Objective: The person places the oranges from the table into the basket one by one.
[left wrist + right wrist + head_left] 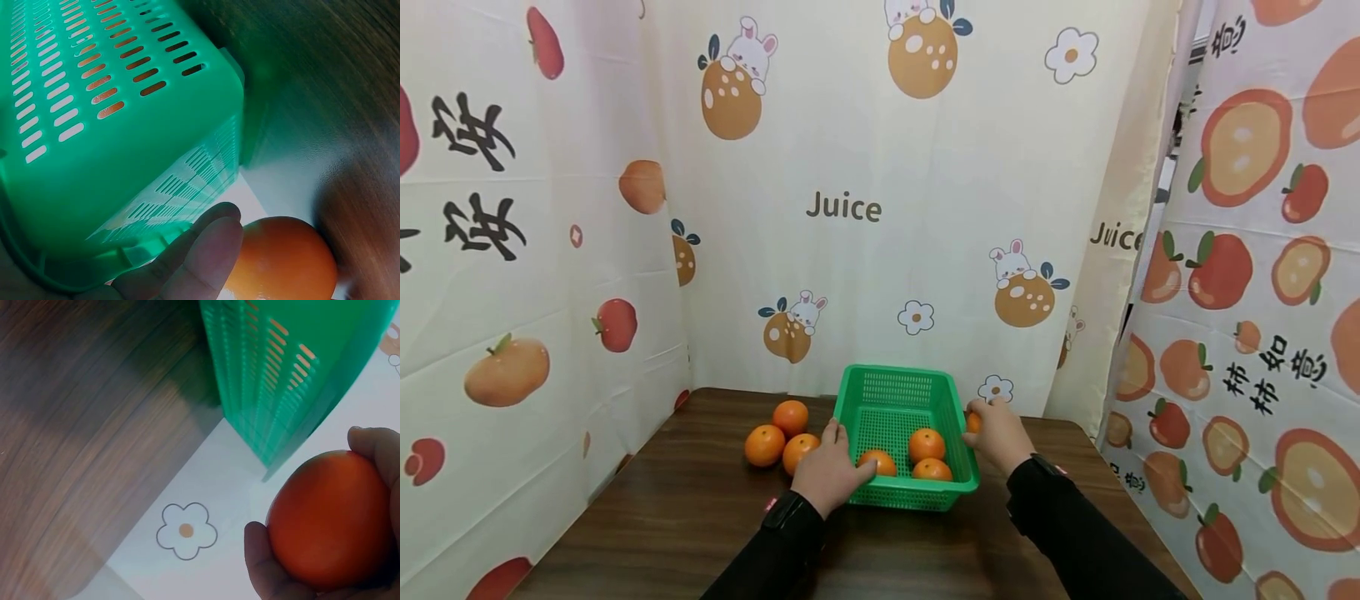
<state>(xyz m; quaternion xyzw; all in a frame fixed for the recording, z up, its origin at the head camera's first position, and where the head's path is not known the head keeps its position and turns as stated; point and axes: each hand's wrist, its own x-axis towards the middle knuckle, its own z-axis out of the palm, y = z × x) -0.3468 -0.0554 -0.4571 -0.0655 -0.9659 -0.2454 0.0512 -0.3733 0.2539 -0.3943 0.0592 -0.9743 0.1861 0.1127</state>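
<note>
A green plastic basket [895, 498] with slotted walls stands on the table, with three oranges [927, 446] inside it. My left hand [829, 471] holds the basket at its left front rim, the thumb over the edge and the fingers along the outer wall. In the left wrist view, two fingertips [215, 244] show below the wall, close to an orange [284, 259]. Just outside the basket's right rim, my right hand [1000, 435] grips an orange [331, 519]. Fingers curl round that orange on both sides in the right wrist view.
Three more oranges [765, 446] sit in a group left of the basket, close to my left hand. The brown wooden table [700, 517] ends at a printed curtain [865, 275] behind the basket. Printed curtains also hang along both sides.
</note>
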